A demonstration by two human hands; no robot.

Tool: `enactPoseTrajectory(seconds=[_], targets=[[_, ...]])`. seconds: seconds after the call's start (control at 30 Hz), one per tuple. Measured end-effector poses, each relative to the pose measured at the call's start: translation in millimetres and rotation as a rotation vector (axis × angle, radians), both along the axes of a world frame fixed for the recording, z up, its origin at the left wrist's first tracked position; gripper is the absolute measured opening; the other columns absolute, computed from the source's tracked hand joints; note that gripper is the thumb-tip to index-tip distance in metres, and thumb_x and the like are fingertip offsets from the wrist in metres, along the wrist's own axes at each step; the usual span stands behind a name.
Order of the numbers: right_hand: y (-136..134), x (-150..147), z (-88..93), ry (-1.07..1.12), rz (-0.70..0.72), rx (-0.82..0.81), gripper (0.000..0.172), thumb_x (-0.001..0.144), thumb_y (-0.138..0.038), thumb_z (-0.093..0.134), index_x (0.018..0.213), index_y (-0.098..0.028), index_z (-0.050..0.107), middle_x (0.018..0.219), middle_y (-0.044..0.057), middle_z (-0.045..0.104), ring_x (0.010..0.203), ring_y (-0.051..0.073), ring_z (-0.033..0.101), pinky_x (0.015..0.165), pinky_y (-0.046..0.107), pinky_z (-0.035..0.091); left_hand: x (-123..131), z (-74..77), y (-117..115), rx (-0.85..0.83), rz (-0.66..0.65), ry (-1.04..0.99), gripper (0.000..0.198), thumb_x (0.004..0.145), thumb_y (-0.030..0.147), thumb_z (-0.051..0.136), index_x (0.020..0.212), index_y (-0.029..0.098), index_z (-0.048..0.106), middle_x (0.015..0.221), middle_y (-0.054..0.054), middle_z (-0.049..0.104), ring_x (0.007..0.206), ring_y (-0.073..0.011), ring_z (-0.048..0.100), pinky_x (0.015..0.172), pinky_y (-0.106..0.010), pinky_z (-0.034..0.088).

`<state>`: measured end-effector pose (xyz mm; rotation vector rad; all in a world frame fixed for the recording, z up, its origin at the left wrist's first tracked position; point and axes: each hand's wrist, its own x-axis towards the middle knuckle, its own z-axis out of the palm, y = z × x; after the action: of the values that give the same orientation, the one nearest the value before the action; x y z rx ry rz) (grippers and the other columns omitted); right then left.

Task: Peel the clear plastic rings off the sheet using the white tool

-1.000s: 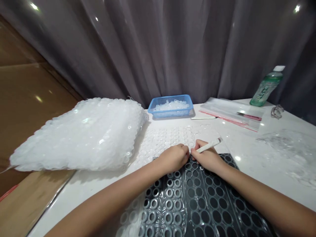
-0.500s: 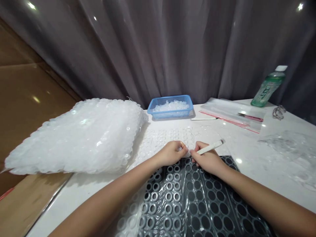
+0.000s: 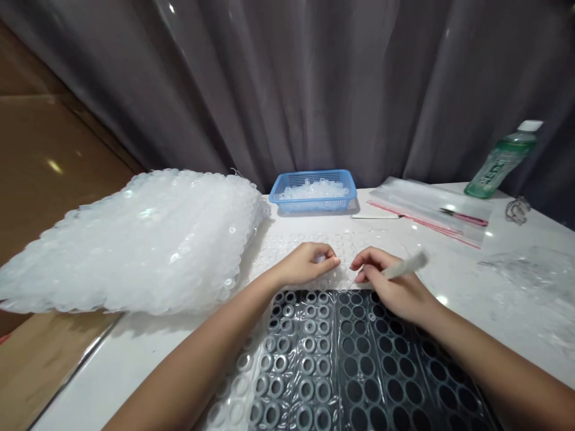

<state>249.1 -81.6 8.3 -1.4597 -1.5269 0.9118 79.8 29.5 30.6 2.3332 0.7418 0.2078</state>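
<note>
Far to my left stands a brown cardboard box (image 3: 45, 179), and beside it, on the glossy white table (image 3: 85, 389), lies a tall pile of translucent white ring-studded plastic sheets (image 3: 130, 242). Beyond my hands sits a shallow blue plastic mesh basket (image 3: 314, 205), holding a heap of clear plastic pieces (image 3: 314, 190).

My left hand (image 3: 305, 263) is curled, its fingers drawn narrow just above a clear ring-studded plastic sheet (image 3: 308, 365); I can't tell whether they pinch anything. That sheet lies on the table right under both my hands and runs toward me over a black backing sheet (image 3: 359, 359). My right hand (image 3: 395, 281) rests on the sheet, its fingers closed narrowly around a blurred white pen-shaped stick (image 3: 404, 266).

Further right lie clear zip bags with red edges (image 3: 426, 209), with pink-handled tweezers (image 3: 465, 217) on top. Behind them stand a green-labelled plastic bottle (image 3: 501, 161) and a small wire tangle (image 3: 516, 211), and crumpled clear plastic (image 3: 530, 275) lies nearer me.

Compared with half a second ago, my right hand and the stick have moved rightward, widening the gap between my hands.
</note>
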Motion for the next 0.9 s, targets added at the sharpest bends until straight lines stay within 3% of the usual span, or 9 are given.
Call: enactPoseTrajectory(seconds=[0.13, 0.27, 0.4, 0.5, 0.57, 0.67, 0.77, 0.9], targets=[[-2, -13, -8.5, -0.399, 0.227, 0.201, 0.016, 0.087, -0.019, 0.04, 0.095, -0.02, 0.054, 0.087, 0.006, 0.058, 0.079, 0.017, 0.056, 0.069, 0.03, 0.043, -9, -10.0, 1, 0.082, -0.021, 0.116, 0.022, 0.079, 0.035, 0.053, 0.082, 0.016, 0.064, 0.072, -0.001, 0.063, 0.065, -0.0121, 0.053, 0.06, -0.022, 0.036], [1, -18, -23.7, -0.62, 0.191, 0.178, 0.008, 0.083, -0.015, 0.045, 0.084, -0.017, 0.052, 0.084, 0.006, 0.055, 0.073, 0.017, 0.054, 0.064, 0.029, 0.042, -7, -12.8, 0, 0.143, -0.023, 0.181, 0.018, 0.075, 0.033, 0.059, 0.08, 0.017, 0.065, 0.07, 0.0, 0.063, 0.064, -0.0124, 0.053, 0.057, -0.022, 0.034], [4, -5, -25.1, -0.606, 0.048, 0.101, 0.009, 0.08, -0.013, 0.044, 0.076, -0.017, 0.05, 0.08, 0.005, 0.056, 0.072, 0.017, 0.054, 0.064, 0.029, 0.039, -5, -13.0, -2, 0.155, -0.035, 0.197, 0.014, 0.074, 0.027, 0.057, 0.08, 0.017, 0.066, 0.073, -0.002, 0.065, 0.065, -0.0122, 0.054, 0.059, -0.022, 0.035], [4, 6, -20.3, -0.544, -0.08, -0.022, 0.017, 0.079, -0.02, 0.044, 0.063, -0.019, 0.045, 0.065, 0.003, 0.054, 0.064, 0.016, 0.052, 0.058, 0.027, 0.036, -5, -14.0, -4, 0.164, -0.03, 0.204, 0.015, 0.075, 0.025, 0.055, 0.081, 0.017, 0.067, 0.074, -0.003, 0.066, 0.065, -0.0123, 0.055, 0.06, -0.023, 0.036], [3, 9, -17.6, -0.533, -0.072, -0.057, 0.02, 0.078, -0.023, 0.045, 0.059, -0.019, 0.043, 0.06, 0.002, 0.052, 0.06, 0.016, 0.051, 0.055, 0.027, 0.035, -4, -14.8, -4, 0.17, -0.023, 0.211, 0.017, 0.075, 0.026, 0.055, 0.082, 0.017, 0.067, 0.075, -0.003, 0.066, 0.065, -0.0126, 0.055, 0.059, -0.023, 0.036], [2, 5, -16.5, -0.505, 0.009, 0.019, 0.006, 0.072, -0.015, 0.048, 0.073, -0.019, 0.051, 0.074, 0.003, 0.058, 0.069, 0.016, 0.053, 0.06, 0.027, 0.038, -4, -15.4, -4, 0.182, -0.035, 0.208, 0.017, 0.074, 0.026, 0.056, 0.083, 0.017, 0.067, 0.076, -0.003, 0.066, 0.068, -0.0133, 0.056, 0.061, -0.024, 0.038], [1, -1, -17.6, -0.514, 0.09, 0.093, 0.026, 0.068, -0.007, 0.046, 0.087, -0.021, 0.056, 0.089, 0.004, 0.059, 0.08, 0.017, 0.055, 0.068, 0.028, 0.04, -4, -15.8, -4, 0.182, -0.037, 0.199, 0.016, 0.074, 0.026, 0.055, 0.082, 0.018, 0.066, 0.075, -0.003, 0.066, 0.068, -0.0135, 0.057, 0.062, -0.024, 0.039], [1, -6, -18.3, -0.602, 0.09, 0.082, 0.019, 0.067, -0.009, 0.051, 0.081, -0.02, 0.058, 0.084, 0.004, 0.06, 0.079, 0.019, 0.057, 0.068, 0.03, 0.041, -4, -17.3, -6, 0.244, -0.048, 0.18, 0.016, 0.076, 0.026, 0.054, 0.082, 0.017, 0.065, 0.075, -0.003, 0.064, 0.068, -0.0137, 0.056, 0.063, -0.024, 0.039]])
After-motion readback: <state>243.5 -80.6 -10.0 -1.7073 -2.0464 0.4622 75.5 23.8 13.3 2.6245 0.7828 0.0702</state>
